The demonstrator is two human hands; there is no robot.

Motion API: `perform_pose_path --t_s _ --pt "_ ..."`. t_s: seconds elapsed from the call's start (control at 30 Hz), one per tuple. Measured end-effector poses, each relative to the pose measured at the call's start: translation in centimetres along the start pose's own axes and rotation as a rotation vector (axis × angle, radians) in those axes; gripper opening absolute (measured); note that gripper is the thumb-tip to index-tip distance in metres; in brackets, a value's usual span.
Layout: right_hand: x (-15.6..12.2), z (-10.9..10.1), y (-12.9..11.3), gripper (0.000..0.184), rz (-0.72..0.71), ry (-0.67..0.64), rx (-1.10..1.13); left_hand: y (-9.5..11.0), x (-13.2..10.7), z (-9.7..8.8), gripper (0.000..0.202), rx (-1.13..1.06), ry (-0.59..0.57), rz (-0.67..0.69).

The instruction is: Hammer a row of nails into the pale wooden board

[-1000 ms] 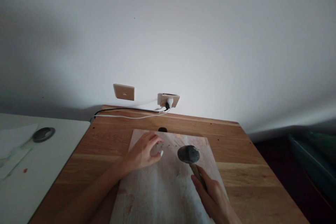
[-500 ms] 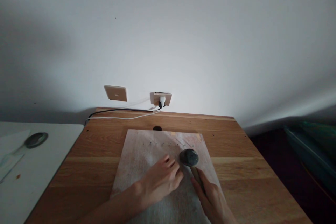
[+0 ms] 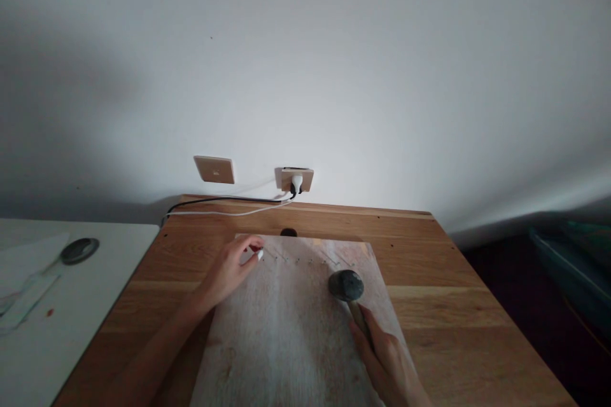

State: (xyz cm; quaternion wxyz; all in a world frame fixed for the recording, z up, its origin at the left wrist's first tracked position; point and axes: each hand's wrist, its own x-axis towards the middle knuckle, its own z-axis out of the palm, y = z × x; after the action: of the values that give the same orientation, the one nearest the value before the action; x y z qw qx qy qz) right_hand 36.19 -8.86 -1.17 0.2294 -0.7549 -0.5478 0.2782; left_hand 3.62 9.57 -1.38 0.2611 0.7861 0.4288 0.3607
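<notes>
A pale whitewashed board lies on the wooden table, with a row of several small nails standing near its far edge. My right hand grips the wooden handle of a mallet, whose dark round head rests on the board's right part. My left hand reaches to the board's far left corner, its fingers pinched on a small white-tipped thing I cannot make out, close to the left end of the nail row.
A wall switch and a socket with black and white cables sit behind the table. A white side table on the left carries a dark round lid and white wrappers. A dark hole lies beyond the board.
My left hand moved from beside the mallet head back up and left to the board's far left corner, fingers now pinched. The mallet and right hand stayed put.
</notes>
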Motion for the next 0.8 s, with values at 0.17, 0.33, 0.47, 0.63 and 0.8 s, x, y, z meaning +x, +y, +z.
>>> perform_pose_path --t_s 0.17,0.33,0.47,0.63,0.8 --pt "0.1 -0.1 -0.3 0.066 0.058 -0.076 0.046 -2.0 -0.1 0.8 0.022 -0.001 -0.025 0.026" --pt "0.2 -0.2 -0.6 0.067 0.035 -0.116 0.072 -1.9 -0.6 1.0 0.022 0.000 -0.034 0.033" --pt "0.2 -0.3 -0.6 0.061 0.041 -0.092 0.055 -1.8 -0.9 1.0 0.023 0.012 -0.034 0.051" --pt "-0.2 -0.2 -1.1 0.063 0.040 -0.076 0.089 -1.4 -0.6 0.9 0.021 0.036 -0.055 0.132" --pt "-0.3 -0.1 -3.8 0.059 -0.041 -0.133 0.182 -1.1 -0.2 0.6 0.020 0.061 -0.075 0.106"
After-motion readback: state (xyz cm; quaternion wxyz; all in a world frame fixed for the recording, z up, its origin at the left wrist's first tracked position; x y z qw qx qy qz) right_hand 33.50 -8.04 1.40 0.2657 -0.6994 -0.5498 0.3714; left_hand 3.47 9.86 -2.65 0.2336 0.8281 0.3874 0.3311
